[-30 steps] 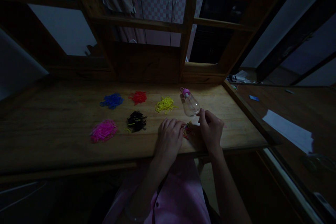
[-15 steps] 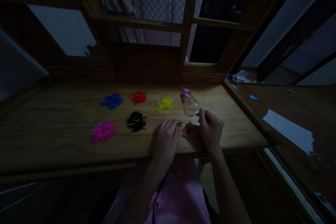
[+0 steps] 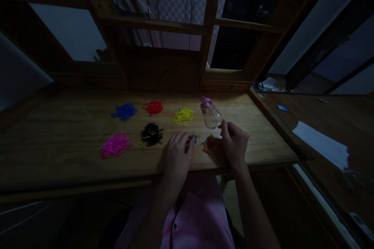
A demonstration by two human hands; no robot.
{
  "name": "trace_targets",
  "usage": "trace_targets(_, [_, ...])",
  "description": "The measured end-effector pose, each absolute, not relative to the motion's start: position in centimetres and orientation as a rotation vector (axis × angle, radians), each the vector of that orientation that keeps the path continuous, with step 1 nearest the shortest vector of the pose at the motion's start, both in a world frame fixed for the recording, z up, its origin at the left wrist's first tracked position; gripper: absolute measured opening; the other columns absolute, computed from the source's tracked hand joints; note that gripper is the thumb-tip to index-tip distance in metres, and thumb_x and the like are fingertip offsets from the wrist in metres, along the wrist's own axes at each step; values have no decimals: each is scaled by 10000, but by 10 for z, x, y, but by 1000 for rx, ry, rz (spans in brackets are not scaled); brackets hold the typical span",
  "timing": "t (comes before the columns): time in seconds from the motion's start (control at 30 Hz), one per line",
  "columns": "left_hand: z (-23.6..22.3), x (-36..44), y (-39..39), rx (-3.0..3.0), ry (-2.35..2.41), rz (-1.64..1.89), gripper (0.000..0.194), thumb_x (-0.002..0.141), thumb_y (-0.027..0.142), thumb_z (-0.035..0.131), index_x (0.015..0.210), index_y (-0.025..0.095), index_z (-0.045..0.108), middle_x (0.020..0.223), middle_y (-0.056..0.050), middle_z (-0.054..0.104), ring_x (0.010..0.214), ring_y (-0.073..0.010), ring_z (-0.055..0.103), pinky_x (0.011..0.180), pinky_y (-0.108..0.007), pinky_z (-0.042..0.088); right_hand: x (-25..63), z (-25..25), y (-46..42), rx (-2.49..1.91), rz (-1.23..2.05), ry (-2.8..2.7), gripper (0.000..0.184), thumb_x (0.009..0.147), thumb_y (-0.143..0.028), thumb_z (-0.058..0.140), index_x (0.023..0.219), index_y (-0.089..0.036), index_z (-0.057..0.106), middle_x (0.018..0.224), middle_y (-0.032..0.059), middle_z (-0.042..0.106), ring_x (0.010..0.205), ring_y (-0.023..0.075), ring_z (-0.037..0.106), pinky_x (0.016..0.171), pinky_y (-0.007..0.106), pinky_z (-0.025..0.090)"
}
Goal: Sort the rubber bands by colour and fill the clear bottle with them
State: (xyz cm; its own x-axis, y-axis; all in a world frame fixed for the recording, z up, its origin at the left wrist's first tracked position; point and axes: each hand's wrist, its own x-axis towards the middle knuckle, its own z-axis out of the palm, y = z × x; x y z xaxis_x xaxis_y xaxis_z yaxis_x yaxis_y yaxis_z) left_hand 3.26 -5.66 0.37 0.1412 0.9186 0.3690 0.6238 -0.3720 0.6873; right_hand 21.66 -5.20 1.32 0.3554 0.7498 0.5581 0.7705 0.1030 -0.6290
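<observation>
My left hand (image 3: 179,151) is curled low over the table, its thumb and fingertips together at a small blue and orange paper clip (image 3: 195,137). To the right, a small mixed heap of coloured paper clips (image 3: 208,144) lies between my two hands. My right hand (image 3: 236,142) is closed in a pinch beside that heap; what its fingertips hold is hidden or too small to name. Just beyond it lies a clear bulb-shaped bottle (image 3: 214,117) with a purple cap, on its side.
Separate heaps of clips lie to the left: yellow (image 3: 183,116), red (image 3: 153,107), blue (image 3: 124,111), black (image 3: 152,134) and pink (image 3: 115,145). A wooden shelf unit (image 3: 163,68) backs the table. White paper (image 3: 321,144) rests on the surface at right.
My left hand has shifted left, away from the mixed heap, and the small blue and orange clip at its fingertips now shows. My right hand stays almost still.
</observation>
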Motion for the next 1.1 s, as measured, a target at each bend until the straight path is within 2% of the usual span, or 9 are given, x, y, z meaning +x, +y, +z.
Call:
trace_targets(0.07, [3,27,-54,2061,1580,989,168,886,231,599,1044,195,645,1035,-72,640,1003,-230,597,911,-383,472,217,13,-52,-1632,-35,-1381,379,973,-378,466,743,-177,691,585,4,587,538,123,523,573,255,342])
trace_targets(0.17, [4,22,-52,2048,1658,873,328,829,265,680,1133,162,612,1092,-106,587,1044,-256,587,931,-406,477,217,13,-51,-1628,-33,-1382,381,972,-381,466,741,-177,690,584,4,590,537,125,525,571,256,341])
trace_targets(0.3, [7,24,-50,2050,1636,848,405,788,284,726,1146,159,586,1103,-103,556,1005,-244,599,883,-379,507,217,13,-52,-1635,-26,-1396,385,974,-389,466,740,-175,685,589,5,590,545,125,529,579,255,343])
trace_targets(0.43, [6,34,-45,2114,1472,828,323,778,235,724,1066,177,592,1020,-62,572,918,-212,601,798,-338,528,216,13,-51,-1645,-39,-1396,391,977,-391,462,737,-174,683,589,3,587,545,122,529,582,252,342])
trace_targets(0.57, [-2,42,-39,2120,1361,858,222,786,120,666,992,178,604,988,-46,590,875,-188,595,794,-325,527,216,12,-51,-1650,-36,-1404,391,977,-388,462,738,-173,684,586,2,587,537,119,528,575,248,339])
trace_targets(0.73, [-4,42,-38,2062,1368,883,249,794,35,577,997,173,616,949,-44,618,843,-174,596,778,-312,522,216,13,-51,-1642,-34,-1420,400,980,-388,449,744,-172,689,600,13,606,551,125,540,583,248,348])
trace_targets(0.87, [1,38,-39,2076,1350,843,232,813,44,555,1000,163,626,934,-53,627,865,-181,595,774,-311,512,216,14,-51,-1643,-25,-1420,402,979,-388,449,744,-170,692,609,20,616,555,126,544,583,245,351])
trace_targets(1.1, [3,31,-39,2107,1389,761,173,827,143,632,996,180,630,867,-33,642,874,-204,604,791,-328,489,216,14,-52,-1644,-17,-1426,388,977,-382,457,743,-173,686,601,12,603,552,121,540,585,243,353])
